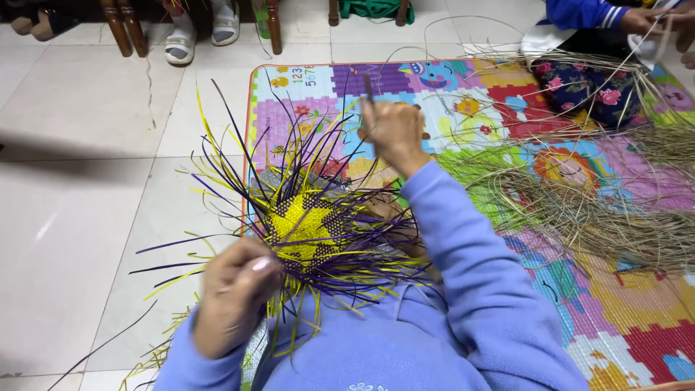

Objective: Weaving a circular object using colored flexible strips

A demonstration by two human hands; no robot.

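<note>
Purple and yellow strips fan from our woven star point(308, 228), light, springy, easily kinked. Left hand point(233, 293) pinches its near edge; right hand point(393, 132), beyond, clenches one purple strip point(368, 87), pulling upward.

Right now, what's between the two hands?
In the head view, the yellow-and-purple woven piece with loose strips sticking out lies between the left hand and the raised right hand.

A seated person point(615, 43) at top right is cut off; the left hand point(232, 293) is motion-blurred.
</note>
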